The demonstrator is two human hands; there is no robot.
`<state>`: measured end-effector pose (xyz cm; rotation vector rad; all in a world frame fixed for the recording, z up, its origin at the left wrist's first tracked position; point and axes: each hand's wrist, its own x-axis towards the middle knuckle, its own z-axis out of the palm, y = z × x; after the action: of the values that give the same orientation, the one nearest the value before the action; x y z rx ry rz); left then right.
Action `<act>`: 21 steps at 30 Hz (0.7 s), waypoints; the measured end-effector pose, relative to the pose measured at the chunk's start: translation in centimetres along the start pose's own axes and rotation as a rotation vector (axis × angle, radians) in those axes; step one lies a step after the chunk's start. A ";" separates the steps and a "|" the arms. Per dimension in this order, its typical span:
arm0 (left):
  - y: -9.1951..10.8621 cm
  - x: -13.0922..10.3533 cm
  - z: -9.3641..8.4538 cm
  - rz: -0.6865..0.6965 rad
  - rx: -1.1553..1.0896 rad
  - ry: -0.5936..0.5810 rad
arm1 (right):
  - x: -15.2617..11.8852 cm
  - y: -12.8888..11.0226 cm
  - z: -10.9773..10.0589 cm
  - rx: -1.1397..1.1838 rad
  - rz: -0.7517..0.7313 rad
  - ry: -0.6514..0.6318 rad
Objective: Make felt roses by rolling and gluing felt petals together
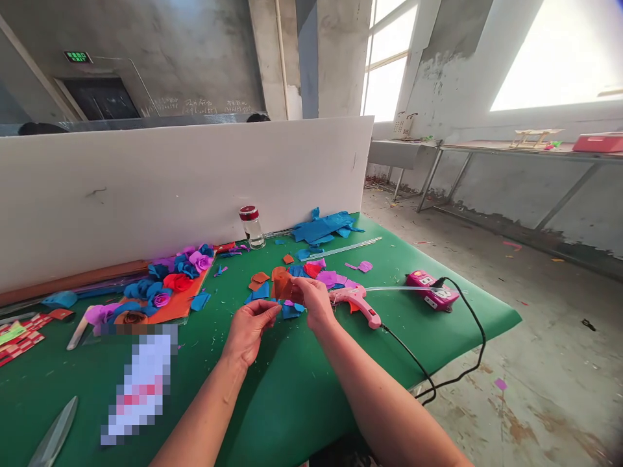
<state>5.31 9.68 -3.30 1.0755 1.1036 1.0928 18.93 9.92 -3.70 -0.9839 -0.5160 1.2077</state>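
My right hand [314, 299] pinches a brown-orange crepe paper piece [281, 281] over the middle of the green table. Just left of it, my left hand [250, 327] is closed, thumb against fingers; whatever it holds is too small to make out. Blue, purple, orange and red paper petals [331, 279] lie around and beyond the hands. A pink glue gun [357, 299] rests right beside my right hand, a clear glue stick behind it. Finished paper roses [178, 282] in blue, purple, red and brown sit on an orange sheet to the left.
A jar with a red lid [252, 228] stands near the white board [185, 188]. Blue paper [324, 227] lies at the back. The pink power box [432, 290] and its black cable are on the right. Scissors or a blade [56, 433] lie front left.
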 end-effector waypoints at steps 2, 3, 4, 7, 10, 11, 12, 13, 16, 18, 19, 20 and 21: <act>-0.1 0.1 0.0 0.020 0.020 0.000 | 0.0 0.1 0.0 -0.002 -0.002 -0.014; -0.2 0.1 0.0 0.028 0.028 -0.001 | 0.0 0.1 0.0 -0.002 -0.001 -0.021; -0.2 0.2 0.0 0.035 0.033 -0.001 | 0.0 0.1 0.0 0.000 0.001 -0.026; -0.3 0.2 -0.1 0.043 0.041 -0.001 | -0.1 0.1 0.0 -0.002 0.010 -0.023; -0.5 0.4 -0.2 0.042 0.042 0.003 | -0.3 0.0 0.0 0.002 0.010 -0.018; -0.6 0.4 -0.2 0.041 0.039 0.001 | -0.3 0.0 0.0 0.005 0.009 -0.013; -0.7 0.4 -0.2 0.040 0.035 -0.001 | -0.4 0.0 0.1 0.010 0.008 -0.009; -0.7 0.4 -0.2 0.038 0.030 -0.002 | -0.4 0.0 0.1 0.015 0.005 -0.007; -0.8 0.4 -0.2 0.029 0.021 0.005 | -0.4 0.1 0.1 0.033 0.002 -0.011; -0.7 0.3 -0.2 0.027 0.022 0.012 | -0.5 0.2 0.2 0.036 0.006 -0.019; -0.7 0.2 -0.2 0.028 0.023 0.012 | -0.5 0.2 0.2 0.032 0.011 -0.017; -0.7 0.2 -0.2 0.030 0.022 0.010 | -0.5 0.2 0.2 0.027 0.015 -0.016; -0.7 0.2 -0.2 0.032 0.020 0.008 | -0.5 0.2 0.3 0.022 0.019 -0.013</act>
<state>5.21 9.81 -4.00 1.1091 1.1087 1.1142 18.42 9.52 -3.67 -0.9649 -0.5041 1.2349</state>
